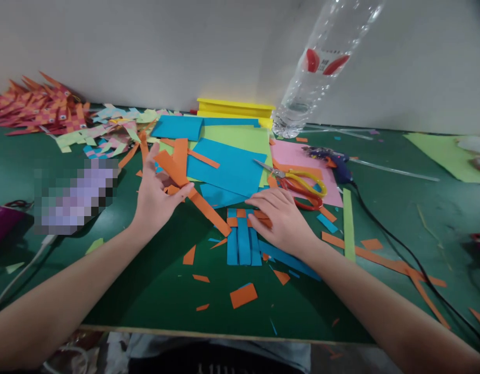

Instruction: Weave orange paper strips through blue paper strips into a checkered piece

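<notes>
While the right hand (281, 221) lies flat, fingers close together and pressed down on the upper right part of the weave (240, 244), the left hand (156, 195) pinches an orange strip (209, 210) between thumb and fingers, the other fingers loosely raised. From where I stand, the flat hand looks like a clamp: it pins the crossed orange pieces over the blue slats so that nothing slides, though I am judging that from the pose alone. The strip is held near its middle, which I take as a way to steer its free end. Its long axis runs on a slant, the far end up and to the left of the weave, over the blue sheet (224, 169), the near end pointing down and right, with its tip just at the weave's upper left corner. The blue slats run straight toward the person, so the strip meets them at an angle and not yet square across. Scissors (302, 184) lie just beyond the weave to the right, blades pointing left, with a glue gun (335, 163) further right and a clear bottle (321, 67) well behind. Orange scraps (243, 295) are scattered on the green table (154, 291) nearer than the weave.
</notes>
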Demonstrator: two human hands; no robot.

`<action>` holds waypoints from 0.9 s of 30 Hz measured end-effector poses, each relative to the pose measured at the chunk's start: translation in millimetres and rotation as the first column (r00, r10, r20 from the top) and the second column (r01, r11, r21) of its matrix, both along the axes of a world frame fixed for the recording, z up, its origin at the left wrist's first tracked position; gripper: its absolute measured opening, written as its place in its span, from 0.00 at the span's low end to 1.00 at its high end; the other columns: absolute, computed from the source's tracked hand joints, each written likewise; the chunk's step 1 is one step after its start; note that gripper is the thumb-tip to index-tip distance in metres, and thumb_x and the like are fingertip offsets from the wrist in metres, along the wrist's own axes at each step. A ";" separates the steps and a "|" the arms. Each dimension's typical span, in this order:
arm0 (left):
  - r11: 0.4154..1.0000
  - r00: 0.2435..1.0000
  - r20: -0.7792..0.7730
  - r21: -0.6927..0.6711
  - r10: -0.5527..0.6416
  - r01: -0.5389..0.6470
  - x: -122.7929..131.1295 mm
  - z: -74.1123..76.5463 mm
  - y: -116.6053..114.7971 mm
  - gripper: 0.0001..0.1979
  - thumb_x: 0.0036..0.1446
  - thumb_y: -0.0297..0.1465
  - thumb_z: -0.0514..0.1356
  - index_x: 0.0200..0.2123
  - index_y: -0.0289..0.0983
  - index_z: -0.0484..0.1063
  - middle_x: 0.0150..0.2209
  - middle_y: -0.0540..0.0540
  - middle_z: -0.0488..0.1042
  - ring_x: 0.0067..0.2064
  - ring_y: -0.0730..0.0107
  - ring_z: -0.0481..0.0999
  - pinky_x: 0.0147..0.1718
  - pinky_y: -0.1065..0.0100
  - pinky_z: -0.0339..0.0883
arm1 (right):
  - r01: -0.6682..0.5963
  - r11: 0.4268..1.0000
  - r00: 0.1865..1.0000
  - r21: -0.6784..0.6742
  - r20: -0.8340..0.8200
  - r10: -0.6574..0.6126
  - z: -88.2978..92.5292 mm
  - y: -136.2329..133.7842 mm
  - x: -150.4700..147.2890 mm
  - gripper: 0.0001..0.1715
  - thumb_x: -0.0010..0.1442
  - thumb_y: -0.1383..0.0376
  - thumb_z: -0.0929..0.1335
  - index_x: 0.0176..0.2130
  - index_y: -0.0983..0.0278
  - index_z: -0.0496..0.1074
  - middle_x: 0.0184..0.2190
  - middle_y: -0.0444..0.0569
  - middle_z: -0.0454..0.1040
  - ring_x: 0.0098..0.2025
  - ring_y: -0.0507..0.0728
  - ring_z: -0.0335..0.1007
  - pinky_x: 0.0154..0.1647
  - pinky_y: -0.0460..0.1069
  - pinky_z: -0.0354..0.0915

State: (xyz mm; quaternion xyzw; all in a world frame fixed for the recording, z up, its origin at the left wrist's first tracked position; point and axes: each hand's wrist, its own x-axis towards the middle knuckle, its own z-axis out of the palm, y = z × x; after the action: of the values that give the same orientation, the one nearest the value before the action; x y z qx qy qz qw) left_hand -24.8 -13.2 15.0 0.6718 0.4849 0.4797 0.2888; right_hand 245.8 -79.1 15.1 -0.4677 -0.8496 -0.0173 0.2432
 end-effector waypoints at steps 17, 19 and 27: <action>0.989 0.880 -0.457 0.007 -0.131 0.151 -1.5 3.5 1.8 0.19 0.62 0.38 0.52 0.20 0.40 0.71 0.19 0.49 0.72 0.19 0.68 0.70 0.16 0.67 0.57 | -0.042 0.980 0.999 -0.195 0.010 0.044 -2.9 -1.6 1.0 0.14 0.64 0.62 0.65 0.48 0.65 0.69 0.49 0.53 0.74 0.54 0.61 0.68 0.64 0.64 0.55; 0.986 0.891 -0.436 0.035 -0.131 0.162 -0.9 5.0 1.0 0.20 0.62 0.37 0.52 0.18 0.41 0.68 0.19 0.49 0.72 0.23 0.67 0.74 0.20 0.67 0.62 | -0.048 0.981 0.999 -0.190 -0.010 0.047 -3.3 -1.7 1.0 0.13 0.64 0.62 0.65 0.48 0.64 0.69 0.49 0.53 0.74 0.53 0.61 0.68 0.65 0.65 0.53; 0.999 0.980 -0.194 0.016 0.040 -0.038 -6.0 5.6 -1.2 0.10 0.65 0.37 0.53 0.41 0.42 0.73 0.21 0.53 0.68 0.20 0.72 0.69 0.20 0.69 0.65 | -0.059 0.985 0.993 -0.165 -0.110 0.041 -4.2 -2.9 0.8 0.07 0.63 0.65 0.67 0.43 0.62 0.68 0.41 0.49 0.77 0.48 0.59 0.72 0.65 0.67 0.50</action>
State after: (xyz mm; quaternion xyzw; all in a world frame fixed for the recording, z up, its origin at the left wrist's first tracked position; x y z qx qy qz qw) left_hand -30.8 -14.4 20.6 0.7076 0.5209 0.4203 0.2266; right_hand 246.5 -81.9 10.9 -0.4654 -0.8454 0.0851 0.2481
